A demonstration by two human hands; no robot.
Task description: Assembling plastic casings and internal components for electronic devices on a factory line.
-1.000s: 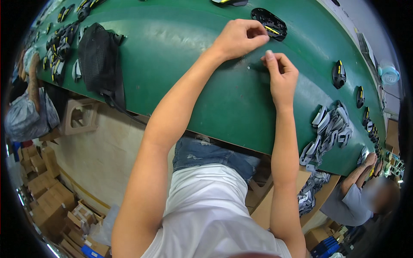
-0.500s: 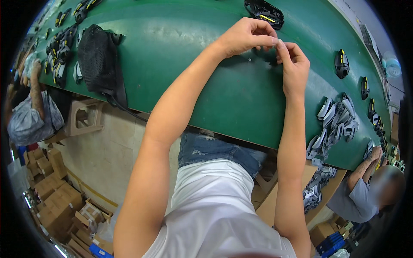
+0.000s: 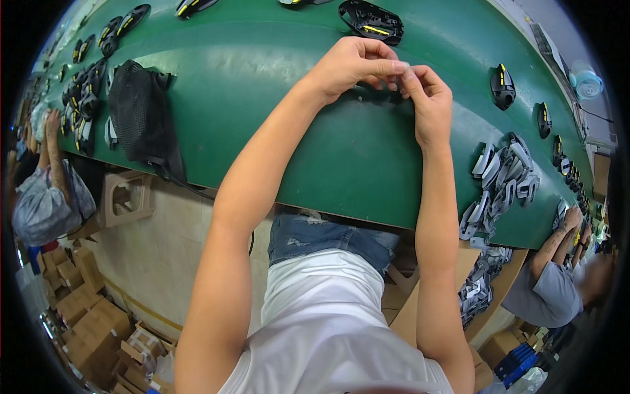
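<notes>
Left hand (image 3: pixel 351 67) meets right hand (image 3: pixel 431 108) above green table (image 3: pixel 354 174).

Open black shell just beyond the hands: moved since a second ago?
Yes. The black shell has shifted left, farther from the pile of grey parts.

Looks like a factory assembly workshop. Has a long green worktable (image 3: pixel 354 171), dotted with near-identical black plastic housings (image 3: pixel 367 18) bearing yellow strips and, toward the right, a heap of grey plastic parts (image 3: pixel 504 169). Shows co-workers (image 3: pixel 545 297) at far left and far right of the same table. Includes an open carton (image 3: pixel 505 282) of similar grey pieces (image 3: pixel 478 291) below the edge, plus stacked cardboard boxes (image 3: pixel 98 331).
</notes>
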